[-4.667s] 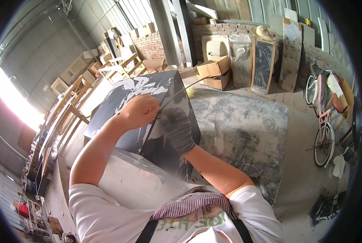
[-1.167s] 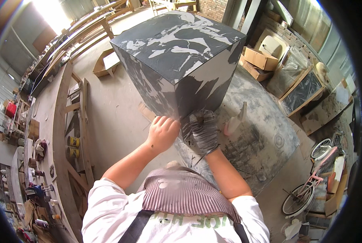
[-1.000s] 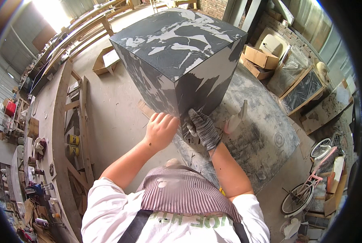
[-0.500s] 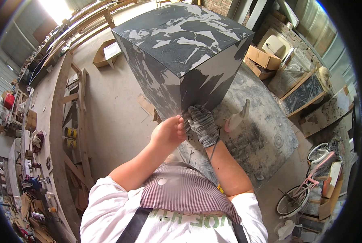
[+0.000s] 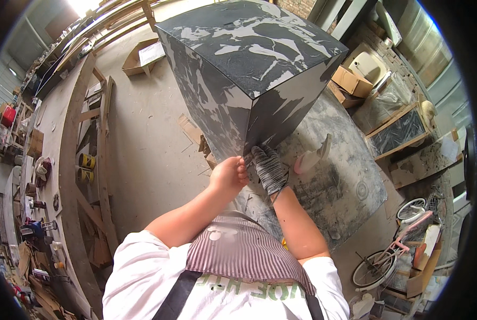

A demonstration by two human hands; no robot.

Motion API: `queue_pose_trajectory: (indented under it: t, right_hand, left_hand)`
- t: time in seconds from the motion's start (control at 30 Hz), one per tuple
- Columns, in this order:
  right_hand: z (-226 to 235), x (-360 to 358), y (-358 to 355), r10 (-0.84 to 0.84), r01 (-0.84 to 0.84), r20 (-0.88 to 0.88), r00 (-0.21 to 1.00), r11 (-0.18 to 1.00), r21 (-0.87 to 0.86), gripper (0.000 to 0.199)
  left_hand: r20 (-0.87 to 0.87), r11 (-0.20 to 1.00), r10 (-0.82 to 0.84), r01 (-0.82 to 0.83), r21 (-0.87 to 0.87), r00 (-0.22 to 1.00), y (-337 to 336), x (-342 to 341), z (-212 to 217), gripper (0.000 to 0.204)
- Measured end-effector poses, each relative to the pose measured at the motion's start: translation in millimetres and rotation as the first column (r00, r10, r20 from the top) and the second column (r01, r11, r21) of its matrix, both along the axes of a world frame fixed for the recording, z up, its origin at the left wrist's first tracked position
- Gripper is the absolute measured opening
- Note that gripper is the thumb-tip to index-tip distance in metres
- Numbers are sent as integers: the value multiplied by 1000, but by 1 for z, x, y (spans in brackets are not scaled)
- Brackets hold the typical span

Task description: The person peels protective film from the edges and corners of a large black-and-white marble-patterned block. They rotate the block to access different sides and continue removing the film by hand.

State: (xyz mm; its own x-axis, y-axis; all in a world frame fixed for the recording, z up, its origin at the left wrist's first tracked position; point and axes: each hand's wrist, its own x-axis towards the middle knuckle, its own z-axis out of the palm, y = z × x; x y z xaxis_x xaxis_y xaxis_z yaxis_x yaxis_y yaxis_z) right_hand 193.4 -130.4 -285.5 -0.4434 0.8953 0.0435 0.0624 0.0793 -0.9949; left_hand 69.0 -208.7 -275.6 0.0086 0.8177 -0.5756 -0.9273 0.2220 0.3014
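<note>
A tall block [image 5: 217, 101] with a black-and-white marbled surface stands on a stained worktable [image 5: 350, 197]. My bare left hand [image 5: 229, 175] is closed, its fingers curled at the block's near lower corner. Right beside it, my right hand [image 5: 269, 168] wears a grey-and-black striped glove. Its fingers are bent against the foot of the block's right face. Whatever either hand may pinch is hidden or too small to make out. To the right of the glove a whitish spray bottle [image 5: 313, 154] with a pink part sits on the worktable.
Along the left runs a long wooden bench [image 5: 70, 128] with tools and clutter; yellow-and-black cans [image 5: 86, 168] sit beneath it. Cardboard boxes [image 5: 350, 80] and a wood-framed panel [image 5: 398, 133] are at the right. A pink bicycle [image 5: 393, 245] stands lower right. An open carton [image 5: 137, 61] lies on the floor.
The view has shifted, so the block appears slightly farther right and higher. Both hands stay at its lower corner; the gap between them looks slightly wider.
</note>
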Motion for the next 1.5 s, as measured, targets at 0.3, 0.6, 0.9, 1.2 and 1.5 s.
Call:
queue_pose_trajectory:
  t: [0.3, 0.6, 0.9, 1.2, 1.5]
  right_hand:
    - [26, -3, -8, 30, -31, 18, 999, 997, 68, 25]
    - [-115, -3, 20, 152, -117, 146, 978, 968, -222, 21]
    - [-45, -1, 0, 136, -124, 150, 979, 989, -84, 16]
    - [-192, 3, 23, 164, -134, 335, 928, 985, -109, 25]
    - [-117, -6, 2, 105, -94, 11, 994, 930, -356, 24]
  left_hand:
    - [-152, 994, 98, -91, 54, 984, -15, 10, 43, 15]
    - [-114, 985, 77, -93, -142, 990, 4, 14, -71, 12]
    - [-187, 997, 70, -77, -29, 980, -18, 8, -28, 15]
    - [-190, 982, 48, -81, -172, 981, -9, 11, -112, 15]
    - [-175, 982, 60, -90, -167, 983, -10, 11, -92, 14]
